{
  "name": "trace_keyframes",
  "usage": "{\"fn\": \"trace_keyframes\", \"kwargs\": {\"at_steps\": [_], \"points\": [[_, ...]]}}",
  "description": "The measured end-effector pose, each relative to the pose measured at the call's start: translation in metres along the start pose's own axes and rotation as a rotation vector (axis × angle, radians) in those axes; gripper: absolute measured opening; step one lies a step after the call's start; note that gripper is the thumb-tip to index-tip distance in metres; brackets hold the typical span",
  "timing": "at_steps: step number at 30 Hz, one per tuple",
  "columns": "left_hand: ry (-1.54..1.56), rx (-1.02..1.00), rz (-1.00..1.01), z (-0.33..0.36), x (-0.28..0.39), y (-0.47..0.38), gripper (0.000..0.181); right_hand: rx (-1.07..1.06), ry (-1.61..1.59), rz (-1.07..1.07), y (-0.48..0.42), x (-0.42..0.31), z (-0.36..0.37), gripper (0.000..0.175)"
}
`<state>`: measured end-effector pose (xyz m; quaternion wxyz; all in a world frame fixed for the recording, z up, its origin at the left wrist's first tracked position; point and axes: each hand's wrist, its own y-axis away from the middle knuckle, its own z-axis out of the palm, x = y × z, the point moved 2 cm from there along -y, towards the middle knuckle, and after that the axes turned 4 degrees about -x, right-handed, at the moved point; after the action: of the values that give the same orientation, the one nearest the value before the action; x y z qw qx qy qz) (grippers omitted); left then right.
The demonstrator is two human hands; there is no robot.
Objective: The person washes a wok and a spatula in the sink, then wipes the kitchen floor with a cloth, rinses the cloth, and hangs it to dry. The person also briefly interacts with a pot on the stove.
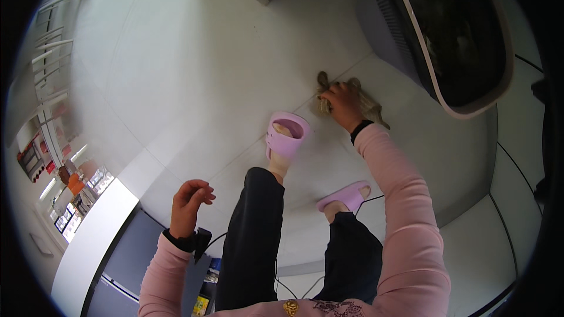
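Observation:
A crumpled brownish cloth lies on the pale tiled floor, and my right hand reaches down onto it with the fingers curled over its upper part. The fingers look closed on the fabric, though the palm side is hidden. My left hand hangs at the lower left with nothing in it, its fingers loosely bent and apart from the thumb. Dark bands circle both wrists, with a small black device on the left one. Between the hands, a pink slide sandal is on my foot.
A large dark bin with a light rim stands at the upper right. At the lower left is a grey cabinet with a white top. My other pink sandal rests below the cloth. Thin black cables hang near my legs.

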<state>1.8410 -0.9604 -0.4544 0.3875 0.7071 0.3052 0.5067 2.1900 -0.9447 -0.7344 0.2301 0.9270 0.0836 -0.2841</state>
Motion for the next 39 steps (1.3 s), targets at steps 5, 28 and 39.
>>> {"fn": "trace_keyframes", "kwargs": {"at_steps": [5,28,39], "points": [[0.007,-0.022,0.008,0.013,0.002,-0.003,0.014,0.069,0.039,-0.182,0.059,-0.038,0.031,0.027],[0.054,-0.003,-0.004,-0.021,-0.021,-0.013,0.013,0.446,0.086,-0.306,-0.186,-0.108,-0.033,0.030],[0.051,-0.025,-0.004,-0.031,-0.014,-0.012,0.013,0.116,0.297,-0.031,-0.138,-0.060,-0.032,0.008]]}}
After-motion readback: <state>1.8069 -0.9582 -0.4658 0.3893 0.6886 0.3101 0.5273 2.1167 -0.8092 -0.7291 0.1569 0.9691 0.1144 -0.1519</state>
